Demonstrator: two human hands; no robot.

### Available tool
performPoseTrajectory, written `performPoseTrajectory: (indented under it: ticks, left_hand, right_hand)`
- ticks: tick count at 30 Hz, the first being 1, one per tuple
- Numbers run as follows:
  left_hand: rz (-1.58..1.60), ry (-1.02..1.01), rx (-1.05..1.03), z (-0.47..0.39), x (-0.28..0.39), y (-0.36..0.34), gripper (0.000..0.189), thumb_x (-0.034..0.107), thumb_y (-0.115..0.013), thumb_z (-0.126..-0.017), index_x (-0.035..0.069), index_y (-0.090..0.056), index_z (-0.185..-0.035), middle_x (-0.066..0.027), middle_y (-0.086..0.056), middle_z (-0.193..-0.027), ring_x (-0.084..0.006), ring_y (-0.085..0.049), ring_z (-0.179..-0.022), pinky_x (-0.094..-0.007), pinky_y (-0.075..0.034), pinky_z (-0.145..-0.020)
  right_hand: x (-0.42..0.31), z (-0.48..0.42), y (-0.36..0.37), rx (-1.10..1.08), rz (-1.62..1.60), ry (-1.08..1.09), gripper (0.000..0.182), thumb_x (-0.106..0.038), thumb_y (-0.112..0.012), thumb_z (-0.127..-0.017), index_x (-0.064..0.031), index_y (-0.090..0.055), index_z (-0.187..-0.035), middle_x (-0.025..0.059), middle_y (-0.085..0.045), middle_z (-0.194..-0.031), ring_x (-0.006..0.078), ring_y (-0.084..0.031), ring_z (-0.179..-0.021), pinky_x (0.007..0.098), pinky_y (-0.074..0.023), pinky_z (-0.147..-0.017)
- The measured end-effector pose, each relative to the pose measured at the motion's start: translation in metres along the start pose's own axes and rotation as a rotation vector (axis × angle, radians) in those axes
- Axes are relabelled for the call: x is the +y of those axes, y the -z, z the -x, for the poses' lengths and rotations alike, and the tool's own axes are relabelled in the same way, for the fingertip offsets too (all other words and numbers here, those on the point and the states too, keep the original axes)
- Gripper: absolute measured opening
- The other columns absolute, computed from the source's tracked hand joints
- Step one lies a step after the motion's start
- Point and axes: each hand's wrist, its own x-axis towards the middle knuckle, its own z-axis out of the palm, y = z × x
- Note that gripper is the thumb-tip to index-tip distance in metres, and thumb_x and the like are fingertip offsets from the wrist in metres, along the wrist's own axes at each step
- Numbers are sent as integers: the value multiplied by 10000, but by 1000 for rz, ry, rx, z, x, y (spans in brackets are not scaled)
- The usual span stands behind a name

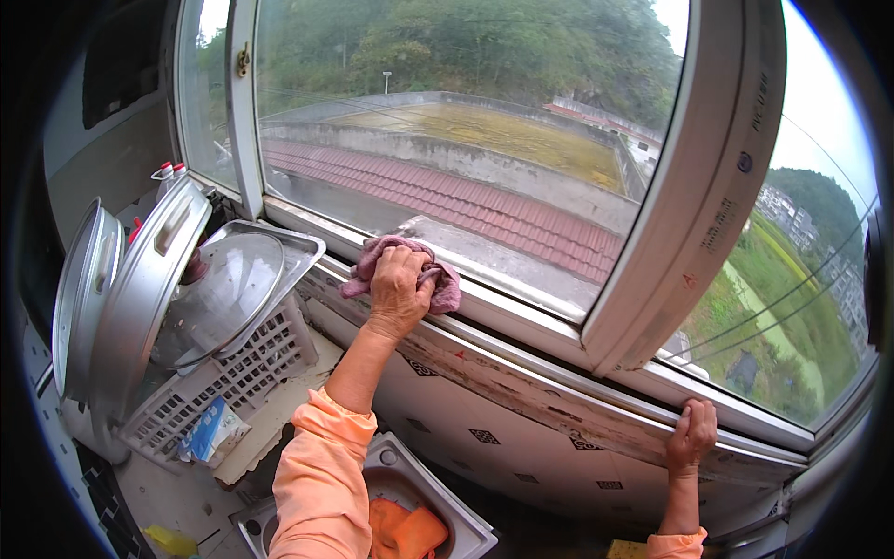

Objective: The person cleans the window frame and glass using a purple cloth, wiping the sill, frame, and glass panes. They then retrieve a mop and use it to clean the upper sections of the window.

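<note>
My left hand (399, 290) grips a bunched, damp-looking mauve cloth (445, 286) and presses it on the lower rail of a white PVC window frame (489, 309). Further right, my right hand (691, 434) is hooked over the edge of the window track (632, 412), holding on with bent fingers. Brown grime marks the sill face (559, 412) below the rail. The window pane (447, 161) above the cloth is in its frame; beyond it lie a red tiled roof and trees.
A plastic basket (276, 353) at left holds a glass pot lid (234, 300), a metal tray (307, 246) and large aluminium lids (150, 300). Below, a steel sink (469, 520) contains an orange cloth-like item (408, 529). A blue-and-white packet (213, 430) and bottles (167, 183) stand nearby.
</note>
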Motion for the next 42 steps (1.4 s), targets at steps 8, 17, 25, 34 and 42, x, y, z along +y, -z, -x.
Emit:
performPoseTrajectory:
  ticks: [8, 17, 25, 34, 42]
  left_hand:
    - [-253, 279, 104, -7, -107, 1, 230, 129, -613, -782, 35, -570, -987, -165, -552, -1011, -374, -523, -994, -460, -421, -865]
    - [343, -228, 425, -155, 134, -2, 299, 82, -605, -795, 37, -575, -1089, -176, -600, -966, -374, -578, -933, -423, -444, -853]
    - [98, -381, 583, -265, 117, -11, 326, 218, -579, -848, 60, -540, -1130, -185, -569, -1023, -367, -568, -962, -433, -464, -841]
    - [-177, 414, 776, -150, -81, -32, 352, 124, -631, -801, -22, -525, -1104, -233, -568, -1024, -435, -521, -1009, -500, -406, -883]
    - [80, -452, 462, -288, 200, -6, 558, 189, -546, -865, -36, -404, -1355, -263, -439, -1335, -419, -420, -1247, -476, -329, -1048]
  right_hand:
    - [-1, -2, -4, 32, 7, -23, 93, -94, -472, -830, -52, -524, -765, 136, -478, -751, 339, -481, -701, 416, -370, -625]
    - [5, 0, -3, 28, 17, -25, 70, -110, -505, -794, -69, -533, -745, 123, -492, -741, 324, -489, -696, 424, -375, -625]
    - [-1, -3, 7, 33, -21, 7, 59, -94, -515, -773, -58, -525, -728, 134, -484, -726, 334, -485, -689, 430, -371, -615]
    - [-1, -4, 4, 44, -19, -30, 67, -93, -519, -780, -58, -508, -724, 144, -480, -729, 349, -479, -700, 445, -371, -619]
    - [1, -6, 14, -59, -38, -14, 59, -102, -534, -824, -69, -535, -776, 130, -502, -747, 336, -503, -734, 440, -391, -649]
